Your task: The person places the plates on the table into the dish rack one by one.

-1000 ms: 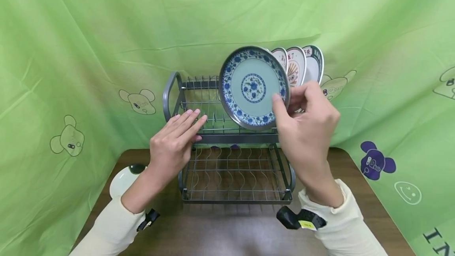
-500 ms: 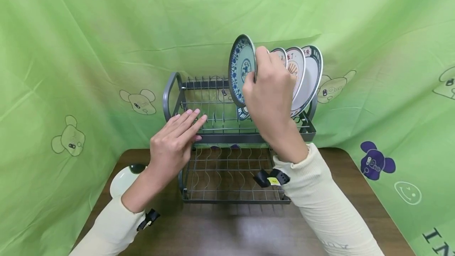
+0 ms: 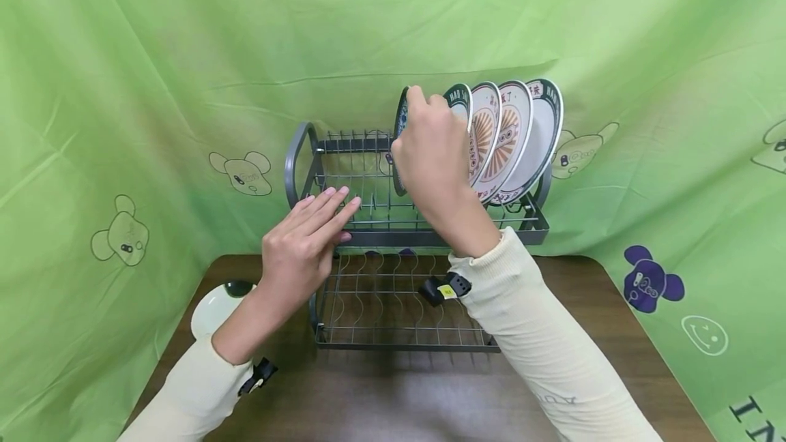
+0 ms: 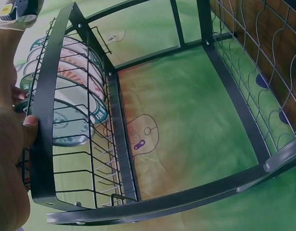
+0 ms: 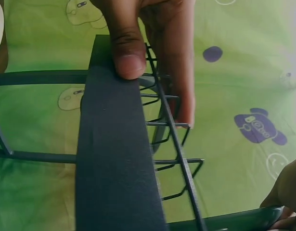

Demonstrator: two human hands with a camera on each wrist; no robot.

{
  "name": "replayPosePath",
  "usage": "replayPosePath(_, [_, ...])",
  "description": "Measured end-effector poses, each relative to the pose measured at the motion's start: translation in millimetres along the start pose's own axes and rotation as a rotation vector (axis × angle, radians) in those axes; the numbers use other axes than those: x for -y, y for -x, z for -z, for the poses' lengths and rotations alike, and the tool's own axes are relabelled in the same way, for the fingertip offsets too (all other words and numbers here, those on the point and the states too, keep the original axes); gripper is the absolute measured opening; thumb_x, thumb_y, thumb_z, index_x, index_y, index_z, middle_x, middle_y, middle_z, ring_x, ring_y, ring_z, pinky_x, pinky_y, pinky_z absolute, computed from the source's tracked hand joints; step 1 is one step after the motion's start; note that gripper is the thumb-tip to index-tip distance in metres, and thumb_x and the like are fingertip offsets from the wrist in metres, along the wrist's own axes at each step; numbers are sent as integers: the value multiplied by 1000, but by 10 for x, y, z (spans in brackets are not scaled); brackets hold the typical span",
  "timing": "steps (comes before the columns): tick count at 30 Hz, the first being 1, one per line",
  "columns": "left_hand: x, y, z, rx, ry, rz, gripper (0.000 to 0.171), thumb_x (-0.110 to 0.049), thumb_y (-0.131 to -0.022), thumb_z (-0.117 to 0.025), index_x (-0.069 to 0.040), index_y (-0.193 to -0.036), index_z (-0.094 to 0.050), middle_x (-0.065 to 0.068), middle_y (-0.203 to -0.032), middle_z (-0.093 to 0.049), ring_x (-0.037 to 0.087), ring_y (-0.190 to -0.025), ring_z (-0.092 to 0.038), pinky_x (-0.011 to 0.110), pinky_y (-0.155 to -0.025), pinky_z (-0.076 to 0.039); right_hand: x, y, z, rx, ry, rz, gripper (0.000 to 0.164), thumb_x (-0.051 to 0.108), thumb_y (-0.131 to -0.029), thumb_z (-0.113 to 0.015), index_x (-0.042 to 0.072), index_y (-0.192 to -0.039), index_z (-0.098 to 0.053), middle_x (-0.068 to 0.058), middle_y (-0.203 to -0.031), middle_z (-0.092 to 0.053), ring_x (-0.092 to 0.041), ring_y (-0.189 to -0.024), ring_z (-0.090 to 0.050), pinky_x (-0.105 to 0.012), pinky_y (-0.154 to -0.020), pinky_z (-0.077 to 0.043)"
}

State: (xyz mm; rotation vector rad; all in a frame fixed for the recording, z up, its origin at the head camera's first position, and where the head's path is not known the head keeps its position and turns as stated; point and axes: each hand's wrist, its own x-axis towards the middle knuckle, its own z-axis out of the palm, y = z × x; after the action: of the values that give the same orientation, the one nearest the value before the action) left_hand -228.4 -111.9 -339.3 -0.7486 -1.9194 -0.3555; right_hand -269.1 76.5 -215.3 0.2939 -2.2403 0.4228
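Observation:
My right hand (image 3: 434, 149) grips the rim of a blue-and-white patterned plate (image 3: 402, 114), which stands on edge in the upper tier of a dark grey dish rack (image 3: 393, 239). The hand hides most of this plate in the head view; from the left wrist its lower part (image 4: 70, 127) shows among the wires. To its right, several white plates (image 3: 508, 138) with printed rims lean in a row. My left hand (image 3: 301, 244) holds the rack's front rail, thumb (image 5: 129, 65) on its front face and fingers lying straight over the wires behind it.
A white bowl-like dish (image 3: 211, 312) with a dark green patch sits at the left of the brown wooden table (image 3: 393, 401), partly behind my left forearm. The wire lower tier (image 3: 399, 305) lies under the plates. A green printed cloth (image 3: 368, 19) hangs behind and at both sides.
My right hand has carried the blue-and-white plate left and down, turning it from facing me to edge-on, into the rack beside the other plates. The left hand stays on the rail.

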Motion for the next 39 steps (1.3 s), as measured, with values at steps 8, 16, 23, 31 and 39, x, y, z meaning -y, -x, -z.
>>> replayPosePath(8, [-6,-12,0,21,0,9,35,-21,-96,-71,-15,-131,-72,8,-133,-70,25,-124,-68,42,-111,-52,-20,4,-106,80,12,-52,22,-11,-83,-55,-4,-101,-65,-15,-76,-60,-30,-61,-55,-44,-53,-58])
replayPosePath(16, [-2,-14,-43,12,12,2,32,-23,-99,-67,-15,-130,-72,9,-132,-70,26,-122,-69,43,-109,-54,-17,-28,-89,203,63,-129,19,-6,-85,-58,-3,-104,-62,-19,-84,-65,-34,-66,-63,-42,-54,-59])
replayPosePath(23, [15,-21,-43,19,9,-5,36,-18,-96,-71,-14,-131,-71,10,-132,-70,28,-121,-70,44,-108,-55,28,-103,5,375,119,-219,20,0,-94,-55,-8,-110,-64,-24,-106,-71,-41,-90,-73,-43,-65,-65])
replayPosePath(31, [46,-18,-46,36,3,4,35,-19,-97,-70,-14,-132,-71,10,-133,-69,28,-123,-69,44,-109,-54,44,-122,42,440,136,-218,22,-4,-95,-52,-6,-106,-71,-24,-110,-72,-38,-90,-74,-40,-66,-66])
replayPosePath(39, [86,-8,-65,47,-5,8,37,-18,-96,-71,-15,-133,-70,9,-134,-69,27,-124,-68,44,-109,-54,15,-127,52,466,153,-174,23,-5,-94,-54,-7,-110,-69,-26,-112,-69,-41,-99,-71,-46,-79,-65])
